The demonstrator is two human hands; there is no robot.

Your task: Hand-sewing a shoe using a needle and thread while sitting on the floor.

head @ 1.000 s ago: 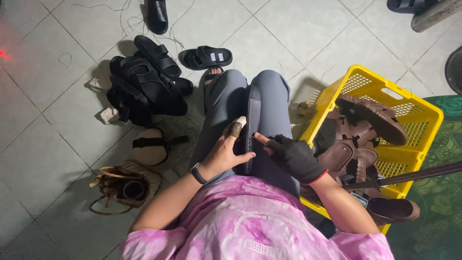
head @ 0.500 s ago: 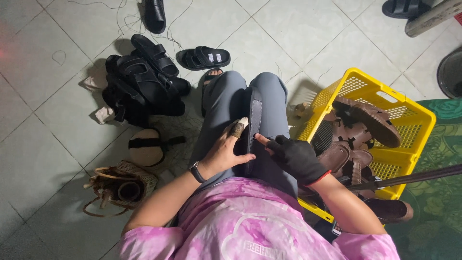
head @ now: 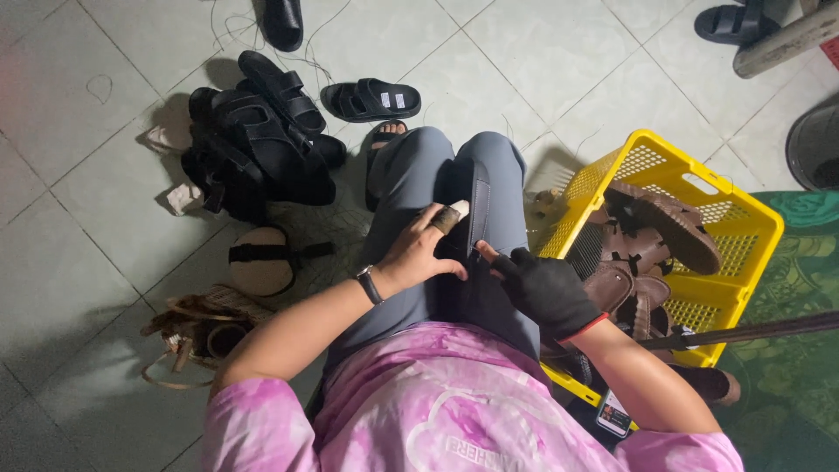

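On the person's lap, at the centre of the view, a long dark strap-like piece (head: 474, 218) lies lengthwise along the grey trousers (head: 411, 183), running from 12 o'clock toward 6 o'clock.

Left hand (head: 421, 253): bare, with a dark wristband. The forearm enters from 7 o'clock. The palm faces down, fingers spread and pressed flat against the left edge of the piece; the wrapped fingertip (head: 447, 217) points toward 1 o'clock. The fingers are not clenched.

Right hand (head: 546, 290): wears a black fingerless glove. The forearm enters from 5 o'clock. The fingers point toward 10 o'clock and pinch the right edge of the piece, just beside the left hand.

Surroundings:
- Yellow plastic basket (head: 743, 229) at 3 o'clock, holding brown sandals (head: 664, 225).
- Pile of black sandals (head: 253, 144) at 10 o'clock on the tiled floor.
- Single black sandal (head: 370, 100) at 11 o'clock.
- Round tan sole piece (head: 260, 260) with a black strap at 9 o'clock.
- Dark rod (head: 752, 330) crossing at 4 o'clock.
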